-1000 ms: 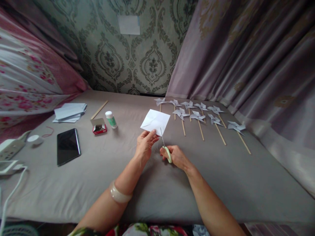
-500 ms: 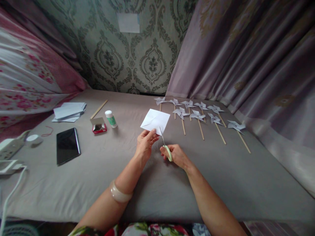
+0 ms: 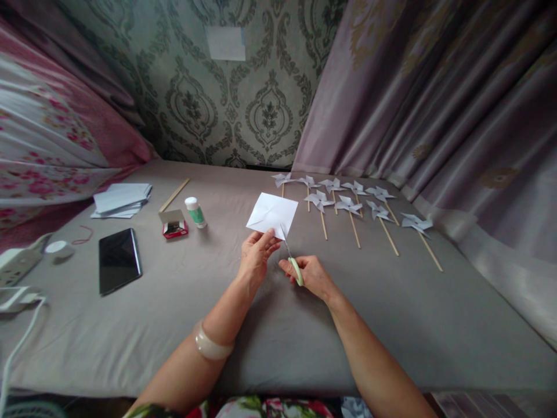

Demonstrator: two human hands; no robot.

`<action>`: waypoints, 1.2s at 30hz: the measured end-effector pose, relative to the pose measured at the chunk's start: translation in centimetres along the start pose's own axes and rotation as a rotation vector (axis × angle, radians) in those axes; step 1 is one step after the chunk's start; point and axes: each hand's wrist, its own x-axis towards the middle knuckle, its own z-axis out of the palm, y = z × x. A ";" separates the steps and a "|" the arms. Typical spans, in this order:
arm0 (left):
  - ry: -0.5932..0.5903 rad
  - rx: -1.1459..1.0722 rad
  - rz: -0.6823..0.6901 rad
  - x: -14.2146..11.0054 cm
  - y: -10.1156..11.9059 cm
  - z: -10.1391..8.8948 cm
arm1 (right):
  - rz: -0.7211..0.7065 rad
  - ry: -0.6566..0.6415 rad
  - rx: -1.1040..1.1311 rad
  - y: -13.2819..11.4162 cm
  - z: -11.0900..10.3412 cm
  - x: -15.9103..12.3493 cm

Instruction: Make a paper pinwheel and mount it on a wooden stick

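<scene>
My left hand (image 3: 259,251) pinches a white square sheet of paper (image 3: 273,210) by its near edge, thumb on top, holding it above the table. A slit line runs in from the sheet's left corner. In my right hand (image 3: 310,275) are scissors (image 3: 296,270) with pale green handles, fingers wrapped through the loops. Their blades point up and away, at the sheet's near right corner, with one blade over the paper.
Several white paper pinwheels (image 3: 348,205) on wooden sticks lie at the right. Leftward are a glue bottle (image 3: 195,213), a red box (image 3: 174,229), a wooden stick (image 3: 174,195), a paper stack (image 3: 122,200), a dark phone (image 3: 119,261) and a power strip (image 3: 20,261).
The scissors' handles have drawn slightly together as my right thumb shifted a little left. The paper and my left hand stay nearly in place.
</scene>
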 end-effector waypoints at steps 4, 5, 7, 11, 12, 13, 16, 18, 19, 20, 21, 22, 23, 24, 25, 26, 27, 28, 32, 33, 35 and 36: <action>-0.003 -0.001 0.001 0.0 0.0 0.0 | -0.015 0.023 -0.006 -0.2 0.1 -0.1; -0.003 -0.003 0.003 0.1 0.0 0.0 | -0.020 0.029 -0.012 -0.3 0.1 -0.1; -0.005 -0.006 0.007 0.1 -0.1 -0.1 | -0.032 0.040 -0.025 -0.4 0.1 -0.2; -0.013 -0.004 0.018 0.1 -0.1 -0.1 | -0.043 0.056 -0.031 -0.5 0.2 -0.2; -0.015 -0.001 0.020 0.1 -0.1 -0.1 | -0.039 0.059 -0.032 -0.5 0.2 -0.1; -0.014 0.002 0.023 0.1 -0.1 -0.1 | -0.033 0.063 -0.034 -0.4 0.2 -0.1; -0.015 0.012 0.028 0.1 -0.2 -0.1 | -0.016 0.073 -0.032 -0.4 0.2 0.0; -0.016 0.022 0.035 0.1 -0.2 -0.1 | -0.010 0.072 -0.022 -0.4 0.2 0.0; -0.016 0.029 0.040 0.1 -0.2 -0.1 | -0.006 0.073 -0.019 -0.5 0.2 0.0; -0.017 0.039 0.046 0.1 -0.2 -0.1 | -0.003 0.072 -0.017 -0.5 0.2 0.0; -0.019 0.050 0.053 0.0 -0.2 0.0 | -0.001 0.074 -0.018 -0.6 0.2 0.0; -0.026 0.061 0.060 0.0 -0.2 0.0 | 0.000 0.079 -0.018 -0.7 0.2 -0.1; -0.034 0.072 0.065 -0.1 -0.2 0.0 | -0.001 0.083 -0.015 -0.8 0.2 -0.1; -0.042 0.084 0.068 -0.2 -0.3 0.1 | -0.002 0.086 -0.010 -0.8 0.1 -0.1; -0.049 0.096 0.071 -0.3 -0.4 0.1 | 0.000 0.089 -0.003 -0.9 0.1 -0.1; -0.055 0.109 0.073 -0.3 -0.4 0.2 | 0.003 0.090 0.006 -0.9 0.1 -0.1; -0.060 0.121 0.075 -0.4 -0.6 0.2 | 0.006 0.090 0.017 -0.9 0.0 -0.1; -0.064 0.130 0.078 -0.4 -0.7 0.2 | 0.008 0.087 0.029 -0.9 0.0 -0.1; -0.091 0.139 0.071 -0.6 -1.1 0.2 | -0.019 0.083 0.071 -0.8 0.0 -0.1; -0.096 0.138 0.068 -0.6 -1.1 0.2 | -0.027 0.084 0.072 -0.7 -0.1 -0.1; -0.101 0.138 0.065 -0.6 -1.2 0.2 | -0.041 0.088 0.068 -0.7 -0.1 0.0; -0.101 0.137 0.065 -0.6 -1.2 0.2 | -0.045 0.092 0.065 -0.7 -0.1 0.0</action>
